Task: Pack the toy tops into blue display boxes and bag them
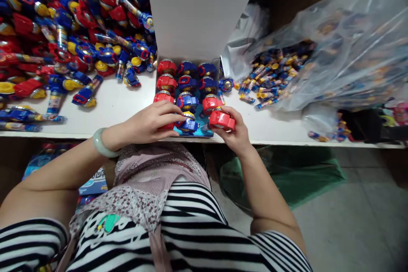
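A display box [204, 133] with a blue lining stands at the table's front edge, filled with rows of red and blue plastic toy watches. My left hand [151, 122] reaches over its front left corner, fingers and thumb around a red toy watch [166, 126] that they partly cover. Beside those fingertips sits a blue toy watch [188, 123] with a yellow part on top. At the front right corner, my right hand [237, 134] grips another red toy watch [222, 120] between thumb and fingers. Behind it lies one more red toy watch [211, 103] in the box.
A large heap of red and blue toy watches [79, 38] covers the left of the white table [127, 108]. To the right, small candy-filled tubes [270, 76] spill from a clear plastic bag [347, 46]. A white upright panel [204, 12] rises behind the box.
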A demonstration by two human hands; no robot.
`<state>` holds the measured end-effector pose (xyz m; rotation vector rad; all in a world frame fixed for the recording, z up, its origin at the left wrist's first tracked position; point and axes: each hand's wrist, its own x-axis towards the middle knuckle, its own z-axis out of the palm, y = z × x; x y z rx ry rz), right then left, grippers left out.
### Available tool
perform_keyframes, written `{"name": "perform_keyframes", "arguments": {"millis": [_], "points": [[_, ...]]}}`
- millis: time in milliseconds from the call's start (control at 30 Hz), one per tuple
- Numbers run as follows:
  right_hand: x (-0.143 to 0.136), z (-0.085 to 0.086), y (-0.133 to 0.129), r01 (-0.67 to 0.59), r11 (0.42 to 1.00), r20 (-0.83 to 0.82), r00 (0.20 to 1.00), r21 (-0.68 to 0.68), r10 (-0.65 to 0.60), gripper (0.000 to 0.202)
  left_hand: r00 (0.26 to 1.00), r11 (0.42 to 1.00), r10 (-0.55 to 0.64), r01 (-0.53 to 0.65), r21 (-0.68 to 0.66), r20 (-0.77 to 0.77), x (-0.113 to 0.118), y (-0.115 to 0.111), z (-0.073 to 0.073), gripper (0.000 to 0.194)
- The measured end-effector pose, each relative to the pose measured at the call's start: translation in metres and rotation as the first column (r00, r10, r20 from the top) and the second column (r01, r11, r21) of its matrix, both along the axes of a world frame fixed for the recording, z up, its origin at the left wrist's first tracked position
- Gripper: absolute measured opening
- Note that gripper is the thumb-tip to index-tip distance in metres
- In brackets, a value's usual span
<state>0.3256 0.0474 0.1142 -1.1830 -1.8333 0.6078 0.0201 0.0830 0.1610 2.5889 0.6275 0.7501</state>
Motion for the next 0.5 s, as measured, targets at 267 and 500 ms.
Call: {"name": "perform_keyframes", "arguments": {"millis": [267, 500], "points": [[0.005, 0.006, 0.003, 0.069, 0.996, 0.062, 0.995, 0.051, -0.072, 0.058, 0.448, 0.502, 0.863, -0.816, -0.287, 0.235, -0.126, 0.088, -0.046, 0.005], [0.076, -0.009, 0.039, 0.635, 0.773, 0.250, 0.747, 0.006, -0.616, 0.079, 0.106, 0.107, 0.994, -0.970, -0.217, 0.019, -0.217, 0.141, -0.070, 0.027]]}}
